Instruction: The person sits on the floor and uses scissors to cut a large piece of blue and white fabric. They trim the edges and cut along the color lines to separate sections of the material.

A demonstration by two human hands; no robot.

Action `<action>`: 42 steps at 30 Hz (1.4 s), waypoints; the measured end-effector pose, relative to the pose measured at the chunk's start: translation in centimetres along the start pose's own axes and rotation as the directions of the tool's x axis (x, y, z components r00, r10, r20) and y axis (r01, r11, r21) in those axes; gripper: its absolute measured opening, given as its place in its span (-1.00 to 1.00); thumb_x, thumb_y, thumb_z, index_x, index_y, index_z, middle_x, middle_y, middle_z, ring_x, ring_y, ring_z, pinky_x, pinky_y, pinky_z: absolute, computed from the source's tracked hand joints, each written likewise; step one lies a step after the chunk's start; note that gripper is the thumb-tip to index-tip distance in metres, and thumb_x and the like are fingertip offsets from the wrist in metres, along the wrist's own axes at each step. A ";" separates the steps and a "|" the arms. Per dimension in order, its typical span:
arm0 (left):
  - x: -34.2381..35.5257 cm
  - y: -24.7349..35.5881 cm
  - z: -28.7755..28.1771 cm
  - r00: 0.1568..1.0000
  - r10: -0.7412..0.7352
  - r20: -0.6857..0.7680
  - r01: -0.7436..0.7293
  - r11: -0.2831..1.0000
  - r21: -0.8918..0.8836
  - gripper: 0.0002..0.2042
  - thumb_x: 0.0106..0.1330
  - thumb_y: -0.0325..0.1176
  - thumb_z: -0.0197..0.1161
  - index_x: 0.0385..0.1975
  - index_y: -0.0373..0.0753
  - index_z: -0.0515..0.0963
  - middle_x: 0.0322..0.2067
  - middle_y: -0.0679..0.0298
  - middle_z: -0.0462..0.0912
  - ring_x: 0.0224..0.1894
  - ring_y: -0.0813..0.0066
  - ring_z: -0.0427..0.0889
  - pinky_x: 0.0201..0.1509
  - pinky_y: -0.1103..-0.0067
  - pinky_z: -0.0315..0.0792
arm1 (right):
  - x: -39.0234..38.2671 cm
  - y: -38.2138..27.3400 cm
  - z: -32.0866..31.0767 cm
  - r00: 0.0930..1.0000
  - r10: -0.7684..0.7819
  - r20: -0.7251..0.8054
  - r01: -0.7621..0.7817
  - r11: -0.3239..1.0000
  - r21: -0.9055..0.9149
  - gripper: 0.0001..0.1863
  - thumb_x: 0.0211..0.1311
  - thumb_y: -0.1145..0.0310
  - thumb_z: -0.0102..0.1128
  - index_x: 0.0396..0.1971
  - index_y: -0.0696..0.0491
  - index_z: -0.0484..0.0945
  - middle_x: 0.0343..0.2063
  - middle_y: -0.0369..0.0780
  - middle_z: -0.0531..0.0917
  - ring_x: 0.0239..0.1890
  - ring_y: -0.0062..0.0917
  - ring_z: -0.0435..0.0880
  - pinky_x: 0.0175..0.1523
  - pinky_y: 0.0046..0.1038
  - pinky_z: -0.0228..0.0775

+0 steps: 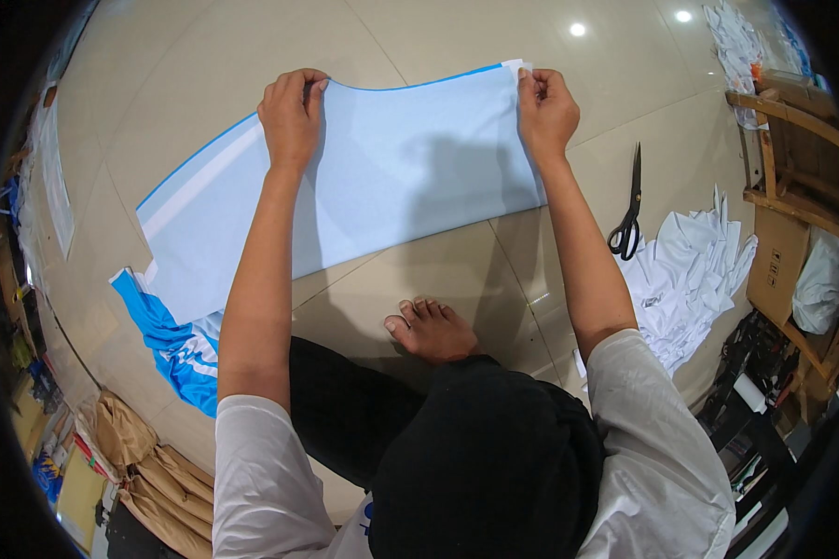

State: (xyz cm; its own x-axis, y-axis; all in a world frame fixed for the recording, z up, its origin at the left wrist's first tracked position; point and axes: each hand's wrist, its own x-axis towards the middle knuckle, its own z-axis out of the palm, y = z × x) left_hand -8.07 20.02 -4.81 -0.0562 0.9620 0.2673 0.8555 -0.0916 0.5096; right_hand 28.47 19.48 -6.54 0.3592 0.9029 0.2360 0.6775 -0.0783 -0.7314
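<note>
A long piece of pale blue-white fabric (382, 168) with a bright blue far edge lies spread across the tiled floor in front of me. My left hand (291, 116) pinches its far edge a little left of the middle. At the far right corner, my right hand (545, 110) grips the edge between thumb and fingers. Between the hands the blue edge sags slightly. Left of my left forearm, a crumpled bright blue and white fabric piece (170, 340) touches the near left end of the pale fabric.
Black scissors (630, 210) lie on the floor right of my right forearm, beside a heap of white fabric scraps (688, 279). A wooden frame (792, 149) and a cardboard box (781, 265) stand at the right. Brown paper or cloth (144, 466) lies at the lower left. My bare foot (431, 331) rests near the fabric.
</note>
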 end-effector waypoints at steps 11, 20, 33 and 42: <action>0.8 0.8 -0.4 0.998 -0.048 0.031 0.049 0.999 -0.021 -0.92 0.52 -0.26 0.42 -0.14 -0.06 0.77 -0.18 0.41 0.82 -0.05 0.26 0.69 0.09 0.30 0.50 | 0.5 -0.3 -0.1 0.999 0.013 0.029 -0.011 0.997 -0.078 -0.70 0.48 0.10 0.43 -0.26 0.06 0.76 -0.47 -0.22 0.79 -0.43 -0.32 0.79 -0.25 -0.26 0.58; 1.0 1.0 0.1 0.998 -0.052 0.021 0.050 0.994 0.096 -0.86 0.54 -0.18 0.41 -0.07 -0.02 0.80 -0.17 0.36 0.75 0.01 0.23 0.67 0.17 0.26 0.48 | 1.2 -0.5 -0.1 0.997 0.058 0.041 -0.050 0.984 -0.172 -0.68 0.47 0.07 0.43 -0.28 0.04 0.75 -0.52 -0.24 0.77 -0.45 -0.30 0.78 -0.26 -0.22 0.57; -0.9 -0.7 -0.5 0.996 0.067 0.054 -0.069 0.997 0.044 -0.84 0.58 -0.23 0.38 -0.04 -0.14 0.66 -0.14 0.30 0.73 0.02 0.26 0.63 0.35 0.27 0.32 | 1.3 -1.5 -0.2 0.999 -0.050 -0.011 0.051 0.998 0.043 -0.73 0.46 0.08 0.48 -0.25 -0.02 0.75 -0.50 -0.27 0.77 -0.46 -0.37 0.74 -0.28 -0.30 0.54; 0.1 -0.7 -1.3 0.990 -0.024 0.138 0.031 0.998 -0.055 -0.76 0.61 -0.20 0.36 0.14 -0.10 0.65 -0.09 0.33 0.78 -0.04 0.39 0.71 0.44 0.32 0.17 | 2.2 -1.1 1.4 1.000 0.002 0.006 -0.002 0.999 -0.042 -0.72 0.42 0.07 0.49 -0.28 0.00 0.80 -0.47 -0.29 0.74 -0.42 -0.38 0.71 -0.28 -0.27 0.50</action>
State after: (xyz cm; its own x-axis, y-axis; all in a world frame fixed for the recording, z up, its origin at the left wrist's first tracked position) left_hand -9.34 19.80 -4.07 -0.0045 0.9902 0.1395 0.8237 -0.0754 0.5621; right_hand 27.68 22.17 -6.10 0.3568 0.9054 0.2303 0.7033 -0.0981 -0.7041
